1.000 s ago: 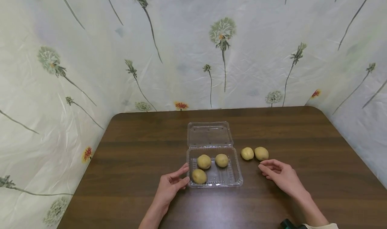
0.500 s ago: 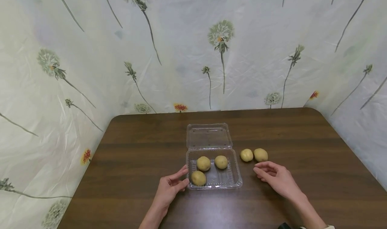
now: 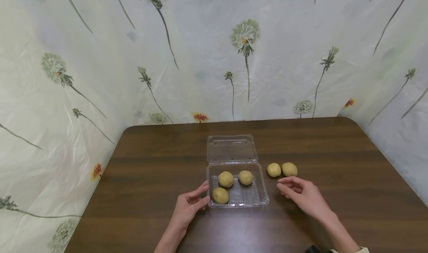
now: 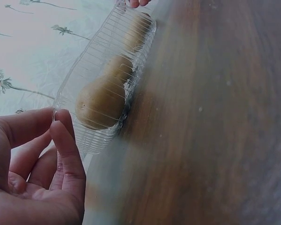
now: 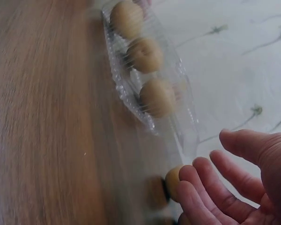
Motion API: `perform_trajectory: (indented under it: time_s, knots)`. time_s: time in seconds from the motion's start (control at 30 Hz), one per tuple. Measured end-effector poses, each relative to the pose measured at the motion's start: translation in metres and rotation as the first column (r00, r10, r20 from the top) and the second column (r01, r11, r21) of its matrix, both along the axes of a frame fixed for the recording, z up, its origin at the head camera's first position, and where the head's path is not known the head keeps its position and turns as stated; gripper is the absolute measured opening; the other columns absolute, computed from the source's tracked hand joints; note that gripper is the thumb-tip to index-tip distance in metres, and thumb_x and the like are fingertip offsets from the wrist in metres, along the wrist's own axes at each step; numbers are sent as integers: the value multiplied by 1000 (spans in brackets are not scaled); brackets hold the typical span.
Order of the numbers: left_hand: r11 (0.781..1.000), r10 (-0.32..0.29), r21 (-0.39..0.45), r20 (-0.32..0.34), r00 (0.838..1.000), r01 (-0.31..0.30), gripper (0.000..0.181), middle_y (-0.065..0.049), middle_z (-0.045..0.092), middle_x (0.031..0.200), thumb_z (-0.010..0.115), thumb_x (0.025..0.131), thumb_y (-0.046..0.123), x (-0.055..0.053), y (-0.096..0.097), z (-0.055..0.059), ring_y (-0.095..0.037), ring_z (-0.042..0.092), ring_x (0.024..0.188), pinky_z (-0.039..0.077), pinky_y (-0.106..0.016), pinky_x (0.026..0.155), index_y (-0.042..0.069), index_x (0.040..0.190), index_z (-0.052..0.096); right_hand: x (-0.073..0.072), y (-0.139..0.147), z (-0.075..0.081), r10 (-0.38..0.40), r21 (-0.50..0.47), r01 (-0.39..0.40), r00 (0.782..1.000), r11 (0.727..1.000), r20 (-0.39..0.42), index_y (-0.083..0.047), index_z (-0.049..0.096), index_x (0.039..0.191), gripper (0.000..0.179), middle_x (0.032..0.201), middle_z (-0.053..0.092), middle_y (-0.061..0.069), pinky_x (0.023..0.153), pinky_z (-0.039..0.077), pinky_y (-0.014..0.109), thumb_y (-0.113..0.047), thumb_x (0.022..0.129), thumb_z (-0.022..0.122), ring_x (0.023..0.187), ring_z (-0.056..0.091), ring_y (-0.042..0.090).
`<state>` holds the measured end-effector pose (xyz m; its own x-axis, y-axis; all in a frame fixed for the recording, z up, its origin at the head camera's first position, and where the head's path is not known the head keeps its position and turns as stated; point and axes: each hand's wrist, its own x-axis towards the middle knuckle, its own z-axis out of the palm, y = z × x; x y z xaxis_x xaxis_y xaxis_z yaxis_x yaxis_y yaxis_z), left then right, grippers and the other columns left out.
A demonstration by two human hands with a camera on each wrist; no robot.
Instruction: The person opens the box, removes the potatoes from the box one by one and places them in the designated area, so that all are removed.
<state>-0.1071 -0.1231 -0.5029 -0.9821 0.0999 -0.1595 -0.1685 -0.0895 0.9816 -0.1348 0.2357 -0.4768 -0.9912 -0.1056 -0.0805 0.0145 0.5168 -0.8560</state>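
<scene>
A clear plastic clamshell box (image 3: pixel 238 204) lies on the table with its lid (image 3: pixel 232 148) folded back. Inside are three potatoes: a back-left potato (image 3: pixel 226 179), a back-right potato (image 3: pixel 245 177) and a front-left potato (image 3: pixel 220 195). My left hand (image 3: pixel 188 208) pinches the box's left rim between thumb and finger, as the left wrist view (image 4: pixel 42 173) confirms. Just right of the box, two more potatoes sit side by side, one smaller potato (image 3: pixel 274 169) and one larger potato (image 3: pixel 289 169). In front of them hovers my right hand (image 3: pixel 307 198), fingers loosely bent and holding nothing.
The dark wooden table (image 3: pixel 153 164) has rounded far corners. A pale sheet printed with dandelions (image 3: pixel 200 59) hangs behind it and along both sides.
My right hand has drifted left, from beside the larger potato to in front of the gap between the two loose potatoes. The left hand, box and potatoes stay put.
</scene>
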Motion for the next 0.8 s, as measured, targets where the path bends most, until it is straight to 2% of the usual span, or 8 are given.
perform_trajectory:
  time_s: [0.17,0.4,0.53,0.8]
  knots:
    - [1000,13,9,-9,1000,-13,39,-8,55,138,73,87,4,0,1,0,-7,59,71,50,-21,67,-4,124,64,0,-5,1,11,6,-11,1000,1000,-16,-10,69,114,41,96,72,6,71,55,31,-45,91,67,85,69,20]
    - [1000,16,12,-4,1000,-16,40,-8,56,138,74,86,3,-1,1,-1,-7,58,70,49,-20,67,-5,124,64,2,-12,7,41,-29,-42,998,999,-43,-7,69,113,39,101,72,8,72,55,33,-39,92,68,87,69,22]
    - [1000,13,11,-4,1000,-13,40,-9,56,138,74,86,4,-1,0,-1,-7,58,70,50,-21,67,-5,123,64,3,-16,11,52,-28,-53,997,998,-51,-7,68,113,37,101,72,8,71,55,30,-37,92,69,87,69,23]
    - [1000,9,16,-3,1000,-9,40,-9,55,138,74,86,4,-1,0,-2,-7,58,71,50,-21,67,-5,124,64,3,-22,12,70,-4,-71,993,997,-97,-11,70,110,32,100,72,0,72,53,27,-36,91,71,90,68,12]
